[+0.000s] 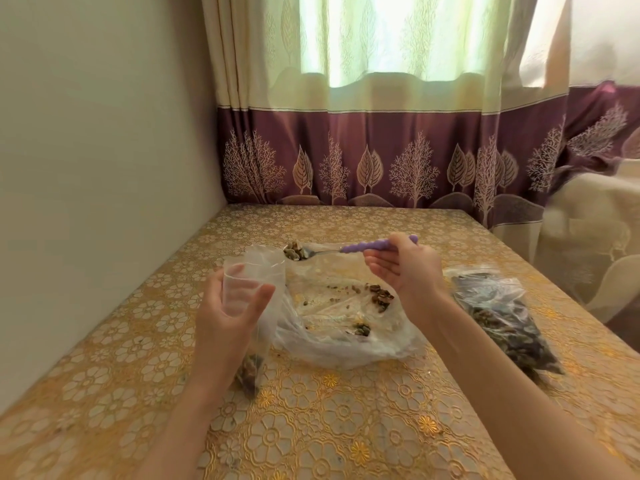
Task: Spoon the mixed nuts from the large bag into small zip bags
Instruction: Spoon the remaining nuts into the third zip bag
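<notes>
My left hand [230, 311] holds a small clear zip bag [254, 268] upright with its mouth open; a few nuts lie in its bottom. My right hand [407, 268] grips the purple handle of a metal spoon [360, 247]. The spoon's bowl is heaped with mixed nuts [296, 252] and hovers just right of the small bag's mouth. Below the spoon, the large clear bag [346, 337] lies crumpled and open on the table, with scattered nuts inside it.
A filled zip bag of dark nuts [502, 317] lies on the table to the right. The table has a gold floral cloth [346, 427]. A wall runs along the left side, and a curtain [381, 150] hangs behind the far edge.
</notes>
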Motion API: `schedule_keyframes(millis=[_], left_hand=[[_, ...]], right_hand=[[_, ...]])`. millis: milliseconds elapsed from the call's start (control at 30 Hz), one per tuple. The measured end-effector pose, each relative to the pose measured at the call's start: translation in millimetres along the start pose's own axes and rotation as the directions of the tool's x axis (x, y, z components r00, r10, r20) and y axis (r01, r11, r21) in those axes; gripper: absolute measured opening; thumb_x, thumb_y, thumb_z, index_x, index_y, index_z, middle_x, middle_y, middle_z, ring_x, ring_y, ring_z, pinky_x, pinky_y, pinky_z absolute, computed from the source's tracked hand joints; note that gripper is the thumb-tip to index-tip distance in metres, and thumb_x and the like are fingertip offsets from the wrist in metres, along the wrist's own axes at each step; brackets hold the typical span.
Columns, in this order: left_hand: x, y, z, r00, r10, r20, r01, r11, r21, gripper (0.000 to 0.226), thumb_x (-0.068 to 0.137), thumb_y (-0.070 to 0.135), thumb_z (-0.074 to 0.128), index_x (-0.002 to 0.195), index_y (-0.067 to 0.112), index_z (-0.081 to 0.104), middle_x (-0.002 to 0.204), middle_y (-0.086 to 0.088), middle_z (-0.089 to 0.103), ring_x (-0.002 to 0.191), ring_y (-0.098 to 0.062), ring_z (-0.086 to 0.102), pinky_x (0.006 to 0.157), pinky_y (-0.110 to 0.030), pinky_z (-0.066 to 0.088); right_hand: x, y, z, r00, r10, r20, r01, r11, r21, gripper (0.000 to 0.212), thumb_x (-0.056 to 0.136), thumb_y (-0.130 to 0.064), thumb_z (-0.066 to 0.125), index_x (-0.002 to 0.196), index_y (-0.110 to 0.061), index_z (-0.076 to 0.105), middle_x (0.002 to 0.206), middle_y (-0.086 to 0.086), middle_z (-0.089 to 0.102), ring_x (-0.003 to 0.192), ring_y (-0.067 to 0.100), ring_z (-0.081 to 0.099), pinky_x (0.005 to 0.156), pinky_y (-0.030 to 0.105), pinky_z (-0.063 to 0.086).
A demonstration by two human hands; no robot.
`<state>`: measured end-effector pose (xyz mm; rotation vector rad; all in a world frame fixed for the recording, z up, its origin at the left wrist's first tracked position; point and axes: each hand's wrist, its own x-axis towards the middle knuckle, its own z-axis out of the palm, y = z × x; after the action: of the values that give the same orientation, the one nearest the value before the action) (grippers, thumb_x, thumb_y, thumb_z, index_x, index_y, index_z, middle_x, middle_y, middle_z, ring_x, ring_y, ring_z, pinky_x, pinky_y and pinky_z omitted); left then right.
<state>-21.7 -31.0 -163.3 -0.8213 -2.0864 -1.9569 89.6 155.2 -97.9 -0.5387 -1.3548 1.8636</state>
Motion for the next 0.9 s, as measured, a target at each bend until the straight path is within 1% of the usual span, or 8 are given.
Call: schedule_keyframes(millis=[133,300,400,500,567,700,800,900], left_hand=[[0,-1,0,1.0,-0.022,0.002,0.022,1.0,-0.006,0.089,0.049,0.085,0.059,0.118,0.03,0.05,0.099,0.011,0.065,0.085,0.002,0.064,0.074,-0.031,0.054],[0,2,1,0.999,-0.04,0.03,0.04,0.999,-0.009,0.108,0.041,0.09,0.056,0.124,0.021,0.048,0.108,0.005,0.064,0.095,-0.007,0.063,0.075,-0.024,0.05],[-1,4,0,0.999,-0.03,0.036,0.032,0.999,-0.039,0.11,0.043,0.087,0.06,0.124,0.014,0.049,0.108,0.007,0.065,0.091,0.001,0.063,0.073,-0.015,0.051],[-1,3,0,0.998,-0.048,0.036,0.05,0.997,-0.054,0.114,0.043,0.085,0.063,0.128,0.01,0.046,0.108,-0.001,0.066,0.092,-0.01,0.066,0.076,-0.032,0.056],[-1,2,0,0.998,-0.05,0.022,0.051,0.998,-0.034,0.111,0.047,0.081,0.063,0.131,0.012,0.043,0.116,-0.003,0.063,0.103,-0.019,0.063,0.087,-0.045,0.053],[-3,2,0,0.999,-0.032,0.001,0.032,0.999,-0.011,0.087,0.052,0.081,0.059,0.121,0.028,0.048,0.106,0.011,0.063,0.09,0.003,0.063,0.072,-0.022,0.05],[-2,1,0,0.998,-0.041,-0.043,0.04,0.999,-0.021,0.076,0.056,0.074,0.06,0.119,0.031,0.048,0.1,0.015,0.063,0.084,0.009,0.061,0.07,-0.02,0.049],[-1,0,-1,0.995,-0.048,-0.089,0.045,0.998,-0.033,0.078,0.058,0.071,0.062,0.122,0.029,0.048,0.102,0.014,0.063,0.086,0.01,0.061,0.072,-0.02,0.049]], right_hand=[[-7,-12,8,0.996,-0.06,0.062,0.059,0.998,0.031,0.032,0.094,-0.008,0.047,0.068,-0.001,0.066,0.063,0.01,0.07,0.054,0.014,0.065,0.053,0.019,0.054],[-23,-16,21,0.954,-0.165,0.252,0.183,0.982,-0.052,0.03,0.092,-0.004,0.045,0.071,0.0,0.064,0.066,0.009,0.072,0.056,0.014,0.062,0.052,0.02,0.053],[-28,-14,26,0.9,-0.27,0.343,0.32,0.943,-0.097,0.024,0.091,0.0,0.044,0.075,0.004,0.062,0.065,0.006,0.071,0.056,0.014,0.061,0.051,0.021,0.052],[-29,-11,28,0.871,-0.302,0.388,0.37,0.922,-0.113,0.024,0.092,0.001,0.044,0.076,0.003,0.062,0.063,0.003,0.071,0.055,0.014,0.061,0.05,0.021,0.051],[-27,-10,28,0.871,-0.31,0.38,0.372,0.923,-0.1,0.024,0.093,0.0,0.043,0.077,0.004,0.061,0.065,0.003,0.072,0.055,0.014,0.061,0.051,0.021,0.051],[-19,-7,25,0.904,-0.329,0.273,0.342,0.94,0.002,0.024,0.092,-0.002,0.044,0.077,0.001,0.062,0.073,0.011,0.073,0.058,0.017,0.06,0.052,0.022,0.051],[-8,-1,19,0.936,-0.322,0.145,0.323,0.946,0.012,0.027,0.094,-0.006,0.044,0.075,-0.002,0.063,0.069,0.008,0.073,0.057,0.015,0.061,0.053,0.021,0.052],[5,15,16,0.954,-0.294,0.06,0.299,0.945,-0.132,0.026,0.095,-0.008,0.047,0.076,-0.001,0.063,0.065,0.006,0.071,0.055,0.015,0.062,0.051,0.02,0.052]])
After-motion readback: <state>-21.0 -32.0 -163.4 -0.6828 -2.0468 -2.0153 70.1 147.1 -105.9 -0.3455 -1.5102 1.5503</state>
